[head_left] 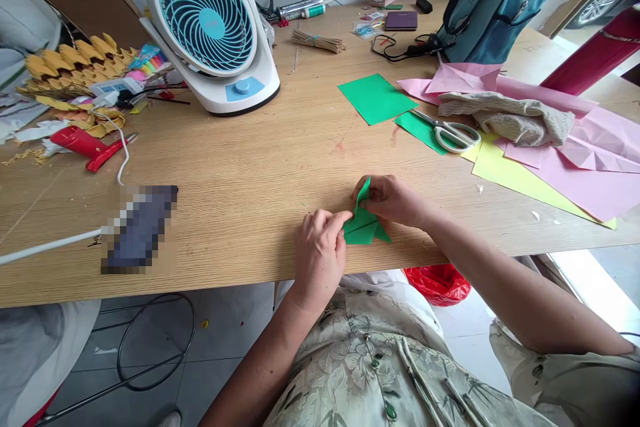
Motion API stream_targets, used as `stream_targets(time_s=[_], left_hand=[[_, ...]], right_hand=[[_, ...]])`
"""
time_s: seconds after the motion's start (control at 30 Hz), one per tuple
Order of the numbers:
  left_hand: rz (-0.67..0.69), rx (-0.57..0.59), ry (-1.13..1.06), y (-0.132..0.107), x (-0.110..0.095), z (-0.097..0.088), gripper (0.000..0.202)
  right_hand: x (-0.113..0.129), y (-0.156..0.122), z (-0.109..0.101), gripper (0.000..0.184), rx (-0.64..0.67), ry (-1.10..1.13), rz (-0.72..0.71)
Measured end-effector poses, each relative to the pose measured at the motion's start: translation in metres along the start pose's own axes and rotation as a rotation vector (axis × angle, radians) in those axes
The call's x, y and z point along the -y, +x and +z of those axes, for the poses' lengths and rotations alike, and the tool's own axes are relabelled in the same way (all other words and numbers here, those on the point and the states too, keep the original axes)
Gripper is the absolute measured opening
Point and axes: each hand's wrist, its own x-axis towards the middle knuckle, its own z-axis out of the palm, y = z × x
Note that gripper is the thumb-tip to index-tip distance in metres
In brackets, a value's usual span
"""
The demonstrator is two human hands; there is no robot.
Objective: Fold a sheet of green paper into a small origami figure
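Note:
A folded piece of green paper [361,233] lies on the wooden table near its front edge, with one flap standing up. My left hand [321,250] grips its left side, the index finger stretched along the base of the raised flap. From the right, my right hand [393,200] pinches that flap between thumb and fingers. Part of the paper is hidden by my hands. Beyond them lie a flat green sheet [377,99] and another green piece [420,130], partly under the scissors [455,136].
Pink paper [595,180], yellow paper [525,180] and a knitted glove [510,117] lie at the right. A white fan [265,83] stands at the back left. A red tool [95,145] and a blurred-out dark object [140,230] lie left. A blue bag [480,7] stands behind.

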Motion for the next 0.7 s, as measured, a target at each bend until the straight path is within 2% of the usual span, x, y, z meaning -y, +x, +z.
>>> stream_targets(time_s=[0.17, 0.23, 0.33, 0.43, 0.5, 0.6, 0.7], left_hand=[[0.064, 0.004, 0.048, -0.002, 0.0, 0.001, 0.039], [0.093, 0.011, 0.066, -0.002, 0.001, 0.001, 0.04], [0.132, 0.027, 0.099, -0.002, 0.001, 0.0, 0.041], [0.152, 0.046, 0.137, -0.002, 0.0, 0.0, 0.041], [0.167, 0.052, 0.156, -0.002, 0.0, 0.001, 0.041], [0.188, 0.056, 0.17, -0.002, 0.0, 0.002, 0.039], [0.167, 0.027, 0.124, -0.004, 0.001, 0.004, 0.032]], right_hand=[[0.003, -0.003, 0.006, 0.017, -0.158, -0.127, -0.008], [0.004, -0.006, 0.008, 0.016, -0.185, -0.161, -0.013], [0.005, -0.012, 0.005, 0.009, -0.168, -0.161, -0.031], [0.007, -0.019, -0.001, 0.027, -0.056, -0.04, -0.038], [0.008, -0.024, -0.001, 0.04, -0.029, 0.017, -0.027], [0.009, -0.028, 0.006, 0.051, -0.163, -0.08, -0.008], [0.007, -0.027, 0.016, 0.048, -0.229, -0.142, 0.005]])
